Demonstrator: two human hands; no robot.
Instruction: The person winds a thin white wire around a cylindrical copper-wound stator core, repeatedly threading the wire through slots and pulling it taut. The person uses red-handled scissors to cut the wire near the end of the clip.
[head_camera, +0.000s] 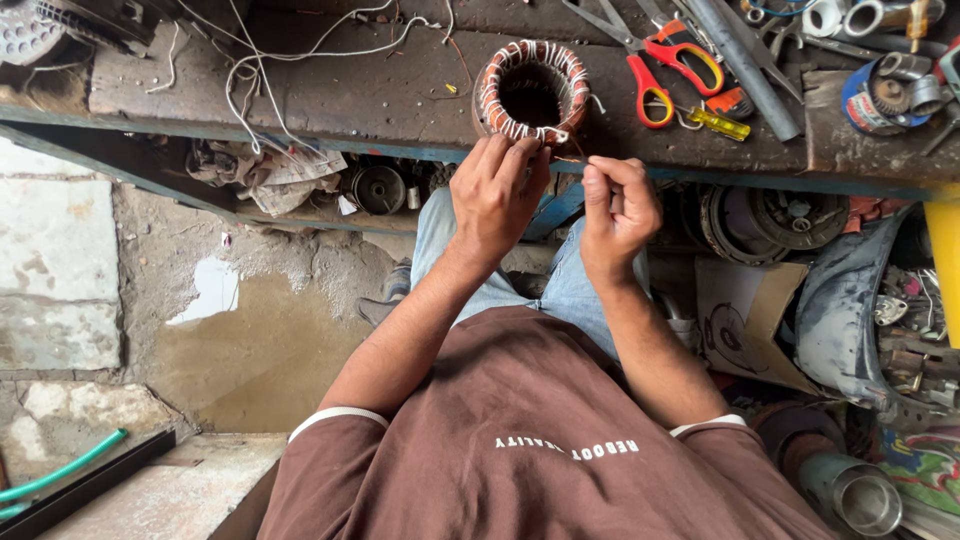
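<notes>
Both hands raised at desk (380, 100) edge: left hand (495, 195) fingers curled touching wound stator (531, 92), right hand (618, 212) pinching a thin wire (567, 158) beside it.

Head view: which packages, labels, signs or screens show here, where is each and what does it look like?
Tin: round, blue-sided with a printed label, holding metal parts, on the bench's right end.
Cardboard sheet: brown and white, a round line drawing on it, leaning under the bench right of the right hand.
Newspaper: crumpled, grey print, on the shelf under the bench, left of the left hand.
Shirt print: small white lettering on brown cloth.
No signs or screens.
</notes>
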